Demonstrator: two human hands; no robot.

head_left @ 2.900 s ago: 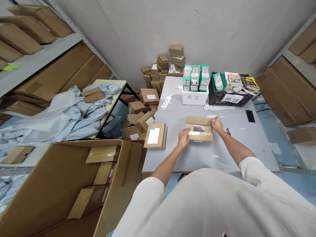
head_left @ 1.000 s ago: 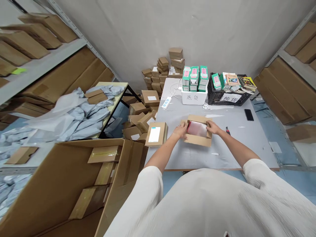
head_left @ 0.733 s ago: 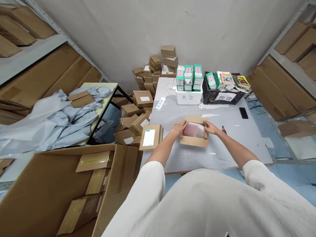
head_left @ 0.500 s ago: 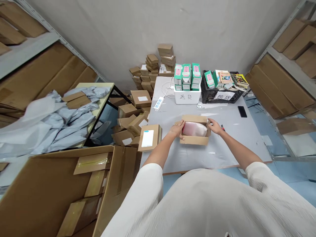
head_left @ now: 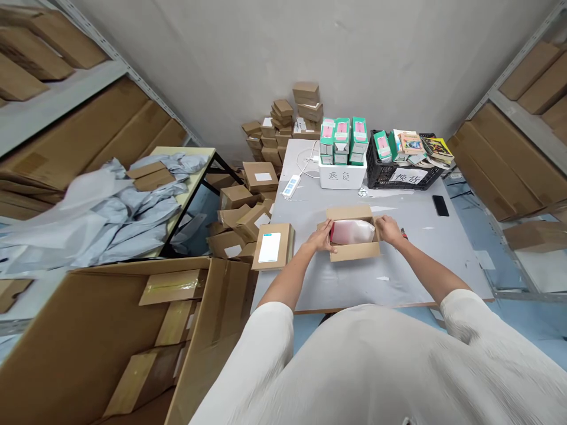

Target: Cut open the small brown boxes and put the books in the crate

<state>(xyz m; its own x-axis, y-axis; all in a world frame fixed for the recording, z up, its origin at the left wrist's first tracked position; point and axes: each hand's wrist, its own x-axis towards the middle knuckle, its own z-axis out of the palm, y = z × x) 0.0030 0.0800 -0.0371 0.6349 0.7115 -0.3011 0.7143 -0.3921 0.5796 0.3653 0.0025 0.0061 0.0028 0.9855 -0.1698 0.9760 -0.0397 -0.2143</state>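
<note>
Open box: I have it on the middle of the counter (head_left: pixel 310 283), its long flaps (head_left: pixel 355 254) folded outward.
Packet: the clear-wrapped, pink-and-white packet (head_left: pixel 353 232) lies inside the open box, lengthwise.
Left hand: my left hand (head_left: pixel 321 237) is partly open, thumb and fingers spread, touching the box's left end.
Right hand: my right hand (head_left: pixel 388 230) has its fingers curled closed on the box's right end.
Flat boxes: a stack of flat boxes (head_left: pixel 269 247) with a white label sits at the counter's left edge.
Back edge: I see a white bin (head_left: pixel 342 177) of green boxes (head_left: pixel 341 140), and just right of it a black crate (head_left: pixel 376 175) holding books (head_left: pixel 411 144).
Power strip: the power strip (head_left: pixel 291 186) lies near the back left corner.
Phone: the phone (head_left: pixel 440 206) lies near the right edge.
Large carton: the large carton (head_left: pixel 221 301) stands open left of the counter, boxes inside.
</note>
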